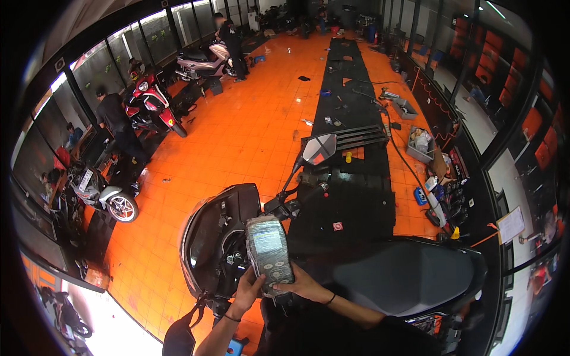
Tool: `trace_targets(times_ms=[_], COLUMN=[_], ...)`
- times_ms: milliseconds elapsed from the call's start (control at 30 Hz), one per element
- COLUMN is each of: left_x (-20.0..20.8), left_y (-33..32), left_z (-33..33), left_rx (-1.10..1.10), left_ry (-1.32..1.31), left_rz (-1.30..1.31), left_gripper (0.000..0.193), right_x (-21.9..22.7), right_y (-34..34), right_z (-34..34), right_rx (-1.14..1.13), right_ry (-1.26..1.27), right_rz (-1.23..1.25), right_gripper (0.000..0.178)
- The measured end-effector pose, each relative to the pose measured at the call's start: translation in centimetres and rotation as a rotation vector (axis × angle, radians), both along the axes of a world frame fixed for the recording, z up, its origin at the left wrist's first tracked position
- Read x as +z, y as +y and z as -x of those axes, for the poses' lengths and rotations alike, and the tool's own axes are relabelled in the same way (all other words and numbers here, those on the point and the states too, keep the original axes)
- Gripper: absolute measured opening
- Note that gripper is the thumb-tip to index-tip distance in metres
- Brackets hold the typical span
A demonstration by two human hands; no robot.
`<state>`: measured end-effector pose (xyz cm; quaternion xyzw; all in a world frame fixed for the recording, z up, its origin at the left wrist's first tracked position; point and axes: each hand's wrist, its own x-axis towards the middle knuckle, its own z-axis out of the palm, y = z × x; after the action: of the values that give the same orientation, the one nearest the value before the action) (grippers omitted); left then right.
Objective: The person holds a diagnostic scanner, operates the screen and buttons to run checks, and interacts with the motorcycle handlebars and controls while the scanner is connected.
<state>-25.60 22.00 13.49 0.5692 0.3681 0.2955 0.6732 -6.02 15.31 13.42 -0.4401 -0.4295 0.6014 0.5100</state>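
Observation:
A handheld diagnostic scanner, wrapped in clear plastic, is held upright in front of me. Its pale screen is lit, and round buttons sit below it. My left hand grips the lower left edge, thumb on the front. From the other side, my right hand clasps the lower right corner, its thumb also laid across the front. Both sets of fingers are partly hidden behind the scanner. Just beyond it is a scooter's front cowl, with a mirror on a stalk. The scooter's dark seat stretches to the right.
A black floor strip crosses the orange tiles. Grey bins, bottles and a hose lie along the right. At left, people stand by a red scooter and a pinkish one. A blue stool stands below.

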Motion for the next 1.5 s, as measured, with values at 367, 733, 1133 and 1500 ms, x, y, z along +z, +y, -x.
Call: trace_targets(times_ms=[367,733,1133,1500], left_x=[-0.9,-1.4,-0.9,-2.3], left_y=[0.3,0.3,0.7,-1.7], left_z=[0.3,0.6,-0.4,-0.2], left_rx=[-0.001,0.032,-0.047,-0.134], left_ry=[0.054,-0.100,-0.068,0.071], left_rz=[-0.009,0.278,0.338,0.386], left_gripper=[0.039,0.041,0.039,0.040], right_x=[0.2,-0.3,-0.6,-4.8], right_y=[0.8,0.2,0.0,-6.1], right_z=[-0.9,-1.4,-1.9,1.1], right_rx=[0.048,0.030,0.064,-0.215], right_ry=[0.001,-0.080,-0.121,-0.198], right_rz=[0.007,0.007,-0.050,-0.049], right_gripper=[0.077,0.081,0.087,0.089])
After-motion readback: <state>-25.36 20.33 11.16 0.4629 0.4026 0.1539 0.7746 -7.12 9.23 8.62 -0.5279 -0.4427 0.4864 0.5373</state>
